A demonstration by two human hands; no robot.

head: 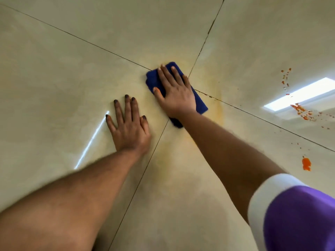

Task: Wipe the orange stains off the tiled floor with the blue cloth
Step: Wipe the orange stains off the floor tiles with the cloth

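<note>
A folded blue cloth [154, 80] lies flat on the beige tiled floor [63, 78], right where four tiles meet. My right hand [175, 91] presses down on it with straight, spread fingers. A pale orange smear [218, 104] surrounds the cloth and runs toward me. My left hand [129, 126] rests flat on the tile to the left of the cloth, fingers straight and apart. Bright orange splatter [301, 111] and one thick orange blob [306, 163] sit on the tiles far to the right, away from both hands.
Dark grout lines [101, 47] cross under the cloth. A bright window reflection [299, 94] glares on the right tile, and a thin light streak [92, 140] lies left of my left hand. A purple sleeve with a white cuff [297, 214] fills the lower right.
</note>
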